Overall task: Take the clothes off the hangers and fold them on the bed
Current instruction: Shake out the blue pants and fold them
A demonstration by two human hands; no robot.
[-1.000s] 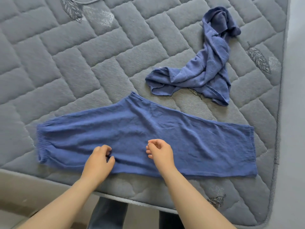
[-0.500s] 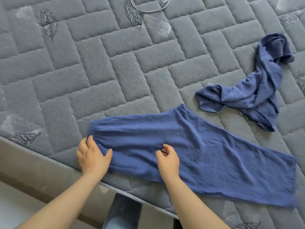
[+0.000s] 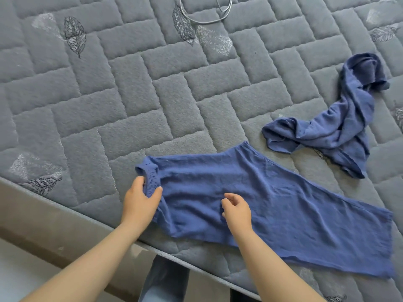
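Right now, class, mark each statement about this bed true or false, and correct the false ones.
1. The left hand grips the gathered end of the trousers. True.
2. The crumpled garment lies on top of the trousers. False: it lies apart from them on the mattress.
3. A wire hanger lies at the far edge of the view. True.
4. The right hand holds the hanger. False: it is over the middle of the trousers.
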